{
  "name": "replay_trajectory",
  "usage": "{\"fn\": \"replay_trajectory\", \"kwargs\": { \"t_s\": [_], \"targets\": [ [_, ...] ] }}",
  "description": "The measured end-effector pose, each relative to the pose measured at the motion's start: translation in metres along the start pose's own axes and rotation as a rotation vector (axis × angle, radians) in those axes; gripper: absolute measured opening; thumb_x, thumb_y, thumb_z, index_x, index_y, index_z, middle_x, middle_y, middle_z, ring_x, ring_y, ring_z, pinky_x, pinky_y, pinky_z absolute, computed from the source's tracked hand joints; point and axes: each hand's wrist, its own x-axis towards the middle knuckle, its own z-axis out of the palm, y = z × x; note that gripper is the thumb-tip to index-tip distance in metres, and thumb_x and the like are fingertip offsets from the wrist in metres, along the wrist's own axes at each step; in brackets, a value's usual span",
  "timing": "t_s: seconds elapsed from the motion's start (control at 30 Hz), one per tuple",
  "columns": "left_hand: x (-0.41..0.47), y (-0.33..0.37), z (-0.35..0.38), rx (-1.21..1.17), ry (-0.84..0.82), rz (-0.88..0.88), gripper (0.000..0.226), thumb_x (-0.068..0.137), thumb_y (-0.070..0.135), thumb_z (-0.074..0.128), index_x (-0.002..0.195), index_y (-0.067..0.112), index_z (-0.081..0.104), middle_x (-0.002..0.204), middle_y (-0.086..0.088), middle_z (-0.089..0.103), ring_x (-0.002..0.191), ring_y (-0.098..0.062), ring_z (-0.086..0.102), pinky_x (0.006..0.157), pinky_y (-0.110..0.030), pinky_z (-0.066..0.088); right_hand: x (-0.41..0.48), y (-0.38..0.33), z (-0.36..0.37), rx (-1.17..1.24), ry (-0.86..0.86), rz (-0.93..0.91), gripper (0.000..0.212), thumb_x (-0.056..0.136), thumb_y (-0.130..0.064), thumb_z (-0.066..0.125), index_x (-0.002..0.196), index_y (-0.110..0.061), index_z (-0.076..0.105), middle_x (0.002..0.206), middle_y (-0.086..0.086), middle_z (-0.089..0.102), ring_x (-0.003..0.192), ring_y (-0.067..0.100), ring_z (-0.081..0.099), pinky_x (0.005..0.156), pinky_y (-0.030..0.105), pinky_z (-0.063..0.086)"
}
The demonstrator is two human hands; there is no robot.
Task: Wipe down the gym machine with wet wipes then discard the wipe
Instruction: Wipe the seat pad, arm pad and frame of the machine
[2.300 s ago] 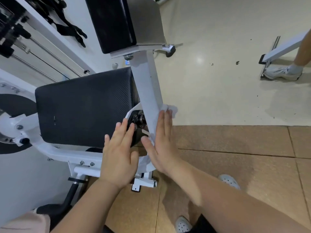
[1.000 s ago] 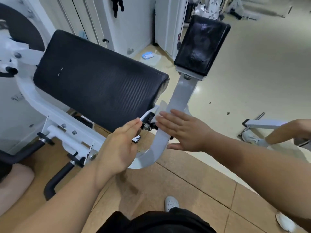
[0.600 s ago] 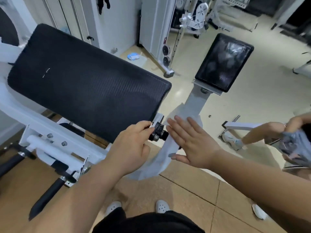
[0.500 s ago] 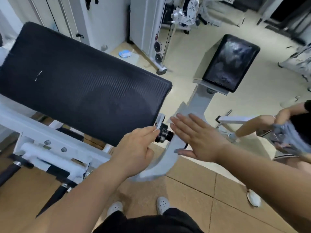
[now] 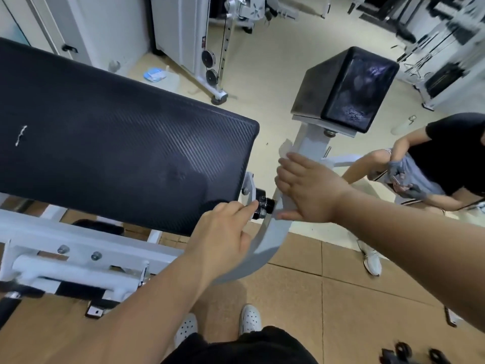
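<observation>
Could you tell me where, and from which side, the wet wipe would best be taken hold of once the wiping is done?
Probably its loose corner: the wet wipe sticks out past the fingertips of the right hand, on the side of the white curved arm facing the large black pad. Pinch that flap from there; the rest lies pressed flat under the palm, offering no edge.
</observation>
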Motion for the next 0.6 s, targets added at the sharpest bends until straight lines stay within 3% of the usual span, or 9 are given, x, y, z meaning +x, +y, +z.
{"fn": "replay_trajectory", "kwargs": {
  "t_s": [0.13, 0.27, 0.37, 0.43, 0.53, 0.6],
  "targets": [
    [-0.001, -0.004, 0.003, 0.017, 0.005, 0.007, 0.069, 0.085, 0.03, 0.026, 0.15, 0.02, 0.047, 0.109, 0.003, 0.062, 0.097, -0.021, 0.056, 0.076, -0.037, 0.052, 0.022, 0.03, -0.016, 0.003, -0.034, 0.196, 0.111, 0.087, -0.088, 0.013, 0.103, 0.004, 0.073, 0.095, 0.015, 0.065, 0.113, 0.039, 0.054, 0.123, 0.055, 0.02],
    [0.0, -0.007, 0.003, -0.019, 0.036, -0.002, 0.069, 0.085, 0.031, 0.026, 0.15, 0.025, 0.048, 0.111, 0.002, 0.06, 0.098, -0.023, 0.054, 0.078, -0.041, 0.053, -0.004, -0.022, 0.001, 0.064, -0.097, 0.09, 0.11, 0.091, -0.086, 0.017, 0.129, 0.006, 0.064, 0.129, 0.025, 0.063, 0.138, 0.045, 0.044, 0.126, 0.057, 0.012],
    [-0.004, -0.007, 0.005, -0.012, 0.013, -0.023, 0.069, 0.086, 0.032, 0.026, 0.154, 0.029, 0.041, 0.116, 0.002, 0.058, 0.101, -0.022, 0.052, 0.079, -0.041, 0.052, -0.02, -0.041, 0.017, 0.087, -0.012, 0.032, 0.104, 0.094, -0.082, 0.022, 0.143, 0.005, 0.054, 0.149, 0.026, 0.051, 0.149, 0.042, 0.034, 0.125, 0.055, 0.014],
    [-0.006, -0.006, 0.007, 0.0, 0.016, -0.037, 0.069, 0.086, 0.03, 0.027, 0.155, 0.029, 0.039, 0.116, 0.002, 0.057, 0.098, -0.022, 0.052, 0.075, -0.04, 0.052, -0.014, -0.021, 0.016, 0.09, 0.067, 0.151, 0.103, 0.094, -0.082, 0.023, 0.147, 0.003, 0.049, 0.157, 0.023, 0.042, 0.153, 0.039, 0.027, 0.125, 0.055, 0.015],
    [-0.009, -0.001, 0.011, -0.01, 0.045, -0.064, 0.072, 0.084, 0.031, 0.026, 0.154, 0.024, 0.041, 0.112, 0.001, 0.056, 0.091, -0.022, 0.052, 0.068, -0.041, 0.051, -0.005, 0.003, 0.013, 0.147, 0.109, 0.354, 0.107, 0.091, -0.085, 0.028, 0.157, 0.0, 0.032, 0.169, 0.019, 0.018, 0.158, 0.037, 0.003, 0.128, 0.054, 0.001],
    [-0.01, 0.003, 0.014, 0.0, 0.054, -0.092, 0.071, 0.084, 0.029, 0.03, 0.155, 0.026, 0.039, 0.113, 0.001, 0.054, 0.09, -0.022, 0.051, 0.069, -0.041, 0.05, -0.011, -0.019, 0.026, 0.244, 0.189, 0.353, 0.111, 0.091, -0.085, 0.025, 0.161, 0.0, 0.018, 0.17, 0.02, 0.005, 0.157, 0.037, -0.007, 0.127, 0.054, -0.004]
  ]
}}
